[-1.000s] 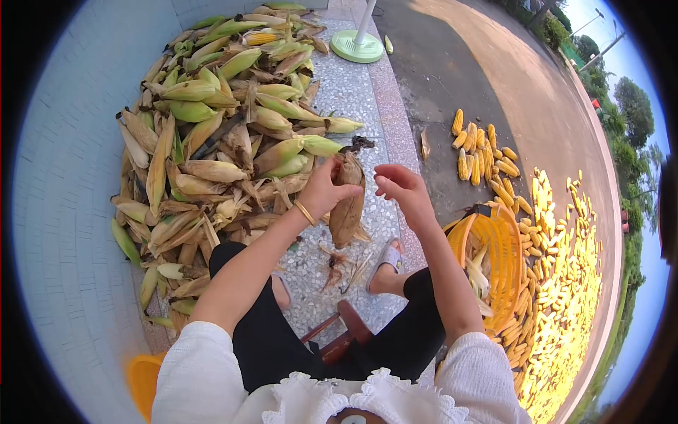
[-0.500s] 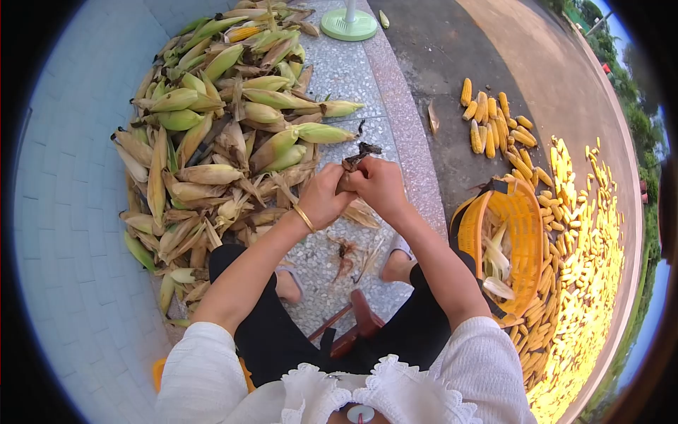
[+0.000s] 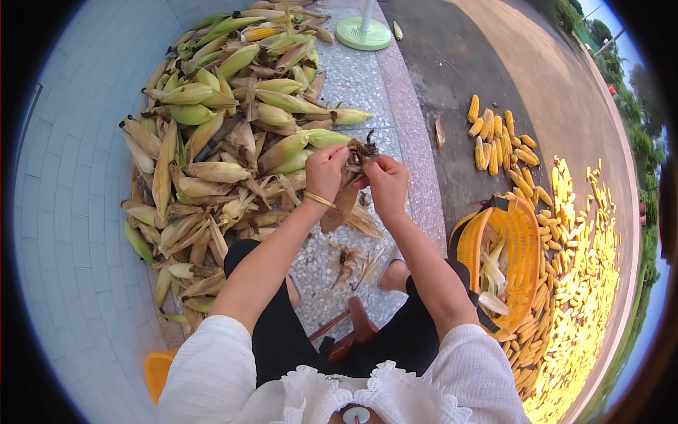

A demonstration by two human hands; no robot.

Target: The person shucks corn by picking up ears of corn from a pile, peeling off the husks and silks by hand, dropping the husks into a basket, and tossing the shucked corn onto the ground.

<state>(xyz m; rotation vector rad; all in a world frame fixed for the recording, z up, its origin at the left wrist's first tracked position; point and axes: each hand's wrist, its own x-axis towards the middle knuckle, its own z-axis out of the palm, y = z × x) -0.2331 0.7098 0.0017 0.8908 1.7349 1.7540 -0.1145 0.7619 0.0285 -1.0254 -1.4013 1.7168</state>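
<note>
Between my two hands is an ear of corn (image 3: 340, 206) in dry brown husk, its dark, frayed tip pointing away from me. My left hand (image 3: 327, 174) is closed with its fingers pinching the husk on the left side of that tip. On the other side, my right hand (image 3: 387, 185) also grips the husk near the top. The kernels do not show. A big pile of unhusked corn (image 3: 215, 172) lies just left of my left hand. Loose silk and husk scraps (image 3: 344, 258) are on the speckled floor below.
At my right stands a yellow basket (image 3: 522, 311) with pale husks inside. Bare yellow cobs (image 3: 501, 145) lie on the ground beyond it, and many more spread along the right. A green round stand base (image 3: 363, 34) is ahead. A tiled wall (image 3: 78, 212) borders the left.
My hands have moved apart at the ear's tip, and the husk there is spread wider. More of the brown ear now shows below my hands. The view has shifted slightly.
</note>
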